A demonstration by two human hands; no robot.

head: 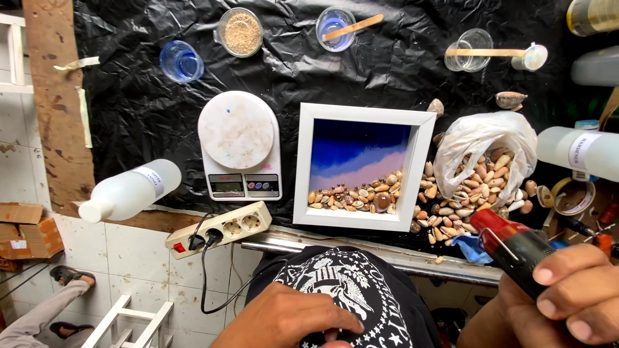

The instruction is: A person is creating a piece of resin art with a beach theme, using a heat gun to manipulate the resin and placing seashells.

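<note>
While right hand (574, 293) grips red-black heat gun (512, 248), fingers curled tight round handle, nozzle points toward shell bag (483, 145) beside white frame (362, 166): plastic may melt. Left hand (290, 319) rests flat on shirt, fingers loosely spread, holding nothing. Cord (213, 277) could snag.

A black garment (348, 290) is worn, seen at the lower centre of the frame. It is printed in white with an eagle-like emblem ringed by small stars. Both hands, the left hand (293, 319) at lower centre and the right hand (567, 296) at lower right, are bare; no gloves, rings or sleeves are seen.
</note>
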